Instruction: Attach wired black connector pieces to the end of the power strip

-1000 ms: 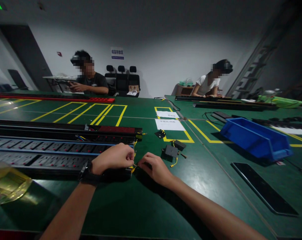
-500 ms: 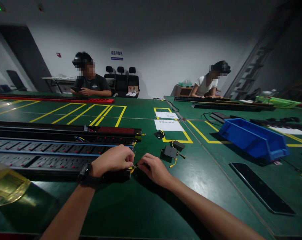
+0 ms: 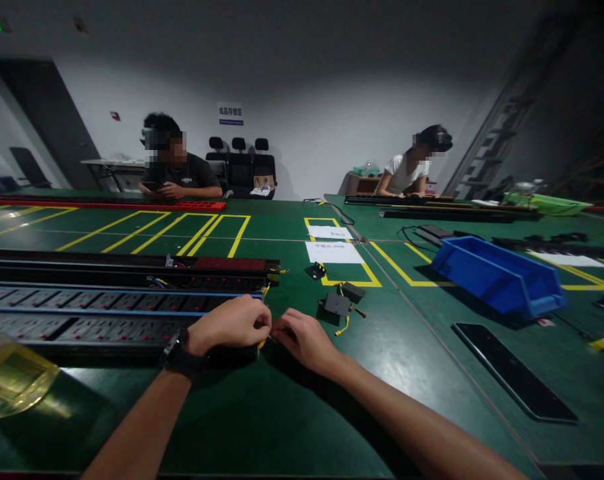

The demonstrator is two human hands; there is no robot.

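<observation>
Long black power strips [image 3: 117,329] with rows of sockets and small red switches lie on the left. Yellow wire [image 3: 261,345] comes out at the right end of the nearest strip. My left hand [image 3: 232,325], with a dark watch on its wrist, rests over that end, thumb and fingers pinched on the wire. Just to the right, my right hand [image 3: 306,339] is closed in a pinch, fingertips almost meeting the left ones at the wire. The fingers hide most of the wire between them. Beyond my right hand lie black box-shaped parts [image 3: 337,304] with yellow leads.
A blue bin [image 3: 499,273] and a dark flat phone-like slab [image 3: 515,371] lie to the right. A container of yellow liquid [image 3: 19,377] stands at the near left. White papers [image 3: 333,253] lie mid-table. Two people sit across the green table [image 3: 222,413].
The view has shifted slightly. My hands have drawn a little closer together at the strip's end, and less of the yellow wire shows between the fingertips.
</observation>
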